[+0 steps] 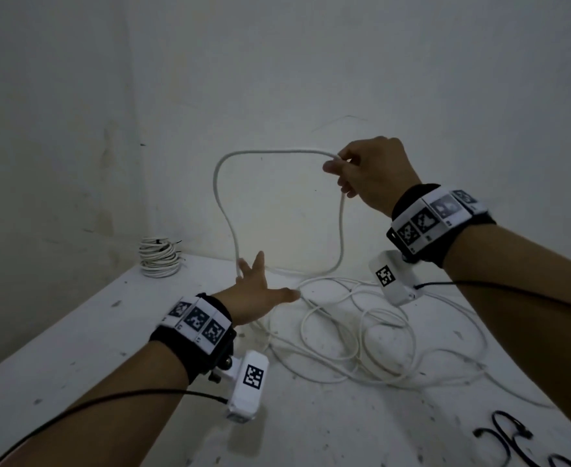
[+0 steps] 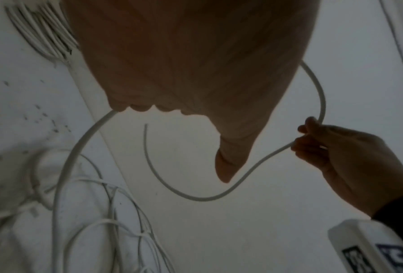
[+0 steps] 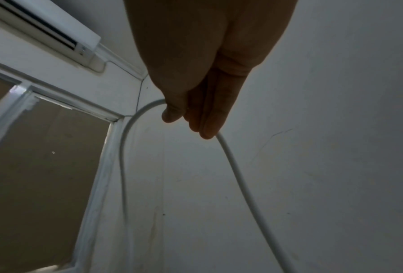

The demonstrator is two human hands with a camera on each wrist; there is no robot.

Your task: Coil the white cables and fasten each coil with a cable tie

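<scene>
My right hand [image 1: 341, 170] is raised in front of the wall and pinches a white cable [image 1: 221, 203], holding up one large loop. The loop hangs down to the table, where the rest of the cable [image 1: 361, 335] lies in loose tangled turns. My left hand [image 1: 257, 274] is low at the loop's left lower side, fingers spread straight, with the cable running against them. In the left wrist view the cable [image 2: 195, 197] curves from my left hand [image 2: 195, 73] to the right hand [image 2: 312, 136]. The right wrist view shows thumb and fingers [image 3: 188, 118] closed on the cable [image 3: 237, 175].
A stack of coiled white cables [image 1: 158, 257] stands at the table's back left corner by the wall. Black cable ties [image 1: 509, 436] lie at the front right. The white table [image 1: 75, 348] is scuffed. Walls close it in behind and at left.
</scene>
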